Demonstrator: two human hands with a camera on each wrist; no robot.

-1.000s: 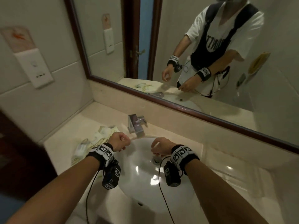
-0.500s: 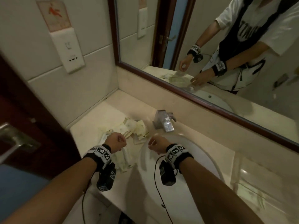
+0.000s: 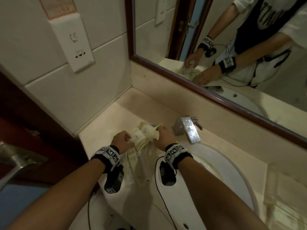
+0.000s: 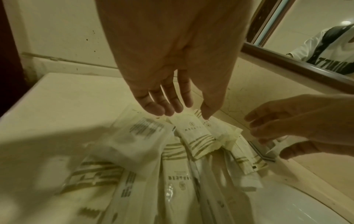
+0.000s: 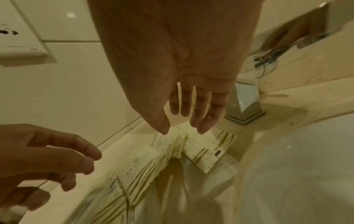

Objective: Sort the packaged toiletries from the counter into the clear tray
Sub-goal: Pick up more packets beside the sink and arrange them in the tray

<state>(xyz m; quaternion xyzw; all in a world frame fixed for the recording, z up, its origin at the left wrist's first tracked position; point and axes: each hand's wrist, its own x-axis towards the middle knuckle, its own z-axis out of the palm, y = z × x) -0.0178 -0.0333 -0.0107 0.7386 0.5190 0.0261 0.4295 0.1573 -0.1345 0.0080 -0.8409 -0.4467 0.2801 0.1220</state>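
Note:
A heap of cream packaged toiletries [image 3: 139,146] with olive stripes lies on the counter left of the sink. My left hand [image 3: 126,138] hangs over the heap with straight fingers. In the left wrist view its fingertips [image 4: 161,110] reach a small sachet [image 4: 193,133] on top, with nothing gripped. My right hand [image 3: 159,130] hovers beside it with fingers spread. The right wrist view shows that right hand [image 5: 182,131] just above the far packets [image 5: 203,151], holding nothing. The clear tray [image 3: 282,185] sits blurred on the counter right of the sink.
A white basin [image 3: 216,171] fills the space between the heap and the tray. The steel tap [image 3: 187,128] stands just right of my right hand. A mirror [image 3: 232,47] runs along the back, a tiled wall with a socket plate [image 3: 73,45] on the left.
Both hands moved left from above the basin to the heap of packets. Their fingers went from curled to straight. The head view swung left and down.

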